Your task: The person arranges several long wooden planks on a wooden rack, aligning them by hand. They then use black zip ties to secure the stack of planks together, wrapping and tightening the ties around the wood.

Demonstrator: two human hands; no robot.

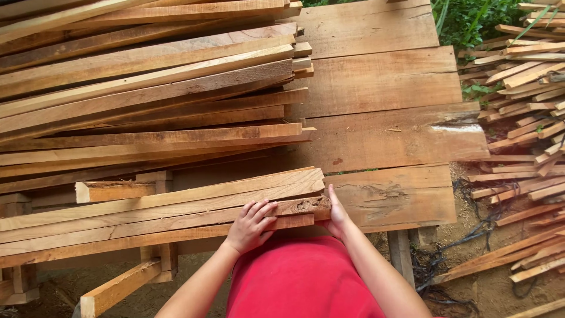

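Note:
A bundle of long wooden strips (159, 209) lies across a workbench in front of me, its cut ends pointing right. My left hand (250, 227) rests flat on top of the nearest strips, fingers spread, near their right end. My right hand (336, 215) is cupped against the end faces of those strips, pressing on them from the right. Neither hand lifts a strip. My red shirt (300, 277) fills the bottom middle.
A larger stack of strips (147, 88) covers the upper left. Wide planks (382, 135) form the bench surface at right. Offcut sticks (524, 118) pile on the ground at far right, with cables (471, 235) and dirt below. Green plants (471, 20) stand behind.

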